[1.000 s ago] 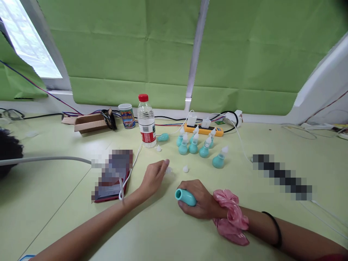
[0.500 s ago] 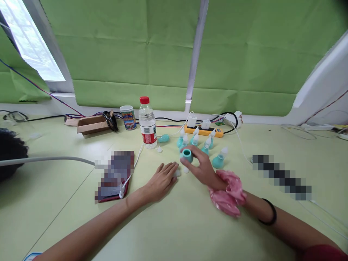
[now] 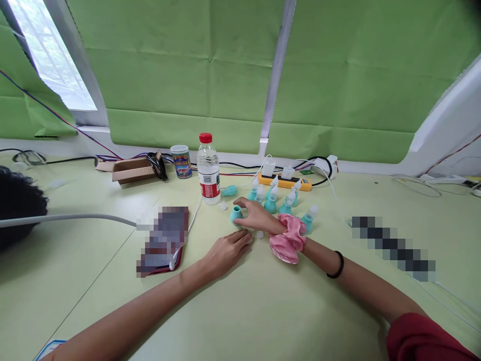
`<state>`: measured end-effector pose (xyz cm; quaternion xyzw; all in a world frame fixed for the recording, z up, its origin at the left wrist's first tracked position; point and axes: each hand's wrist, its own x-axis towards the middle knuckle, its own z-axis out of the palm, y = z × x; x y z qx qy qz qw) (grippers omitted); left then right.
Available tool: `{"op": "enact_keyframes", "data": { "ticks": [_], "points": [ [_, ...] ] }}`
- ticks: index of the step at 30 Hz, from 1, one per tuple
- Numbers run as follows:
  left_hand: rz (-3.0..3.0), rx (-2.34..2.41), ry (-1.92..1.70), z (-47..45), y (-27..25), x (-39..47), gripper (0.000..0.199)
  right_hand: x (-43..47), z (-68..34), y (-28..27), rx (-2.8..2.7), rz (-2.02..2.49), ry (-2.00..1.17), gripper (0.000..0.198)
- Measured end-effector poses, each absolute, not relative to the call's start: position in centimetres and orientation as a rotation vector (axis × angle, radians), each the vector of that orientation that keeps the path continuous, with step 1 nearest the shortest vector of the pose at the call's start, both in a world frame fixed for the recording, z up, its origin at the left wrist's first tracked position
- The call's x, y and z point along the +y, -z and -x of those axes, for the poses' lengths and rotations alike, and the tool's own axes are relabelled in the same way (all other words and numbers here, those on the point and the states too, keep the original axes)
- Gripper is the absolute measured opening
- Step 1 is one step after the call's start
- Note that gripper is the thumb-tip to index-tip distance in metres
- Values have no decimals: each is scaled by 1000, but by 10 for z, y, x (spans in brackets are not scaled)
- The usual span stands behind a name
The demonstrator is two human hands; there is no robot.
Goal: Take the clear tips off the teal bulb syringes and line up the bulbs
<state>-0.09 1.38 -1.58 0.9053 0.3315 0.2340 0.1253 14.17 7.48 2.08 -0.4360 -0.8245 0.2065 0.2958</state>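
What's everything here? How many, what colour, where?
Table: one, yellowish, below
Blinds: several, green, behind
Bottle: one, clear, back
Can: one, multicoloured, back
Box: one, brown, left
Power strip: one, orange, back
Plugs: two, white, on power strip
Cables: several, mixed, mostly back
Blurred devices: two, dark, both sides
Tipped bulbs: seven, teal, centre
Lying bulb: one, teal, by bottle
Tipless bulb: one, teal, centre
Loose tips: at least two, whitish, centre
Hair: one head, black, left
Scrunchie: one, pink, centre right
Wristband: one, black, right
Left hand: one, on table
Right hand: one, around tipless bulb

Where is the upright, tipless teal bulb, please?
In the head view, the bulb is near centre, within the right hand's curl, left of the tipped bulbs.
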Motion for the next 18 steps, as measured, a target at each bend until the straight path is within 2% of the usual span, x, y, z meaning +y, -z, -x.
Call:
{"op": "enact_keyframes", "data": {
  "ticks": [5,7,11,18],
  "points": [
    [-2621,1004,-760,1,18,17,31,64,-171,-41,-1952,1172,-130,28],
    [-2584,1045,-766,0,16,16,31,68,-181,-43,-1890,1307,-17,33],
    [-2541,1071,-777,1,16,17,32,79,-188,-37,-1969,1626,-34,45],
    [-2494,962,-904,5,20,19,32,89,-177,-26,-1998,1673,-59,20]
  ]
}}
